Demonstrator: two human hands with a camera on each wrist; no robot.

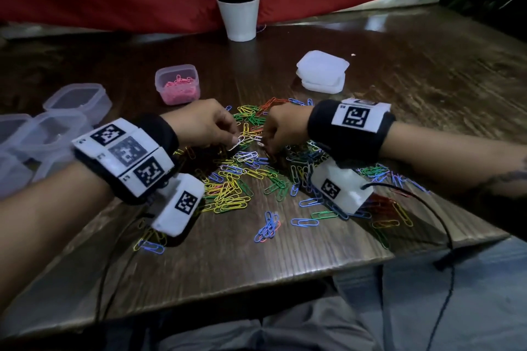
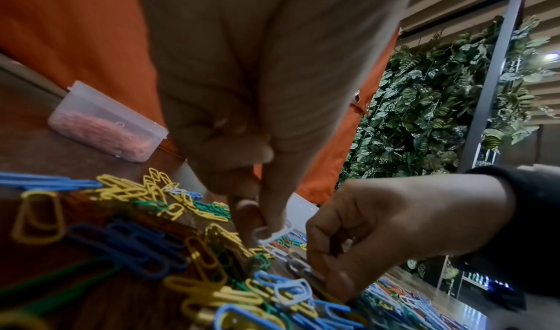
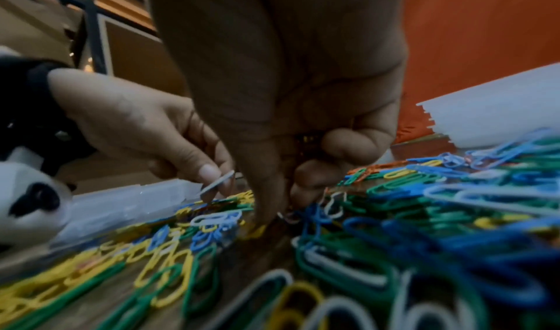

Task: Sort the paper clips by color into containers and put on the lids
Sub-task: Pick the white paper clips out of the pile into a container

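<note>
White clip (image 2: 270,236) between left fingertips (image 2: 274,218)

Dim, wide-angle views; wrist pictures blur heavily toward the near edges.

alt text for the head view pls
Left hand pinches a white paper clip while the right hand picks in a mixed-color clip pile on a wooden table; a container of pink clips sits behind.

We have bare table (image 1: 285,259) along the near edge, in front of the spread of paper clips (image 1: 245,179). On our left, the empty containers (image 1: 54,128) crowd the way. Farther back stand the container of pink clips (image 1: 177,84), the stacked lids (image 1: 322,71) and the potted plant (image 1: 239,6), with open wood between them.
</note>
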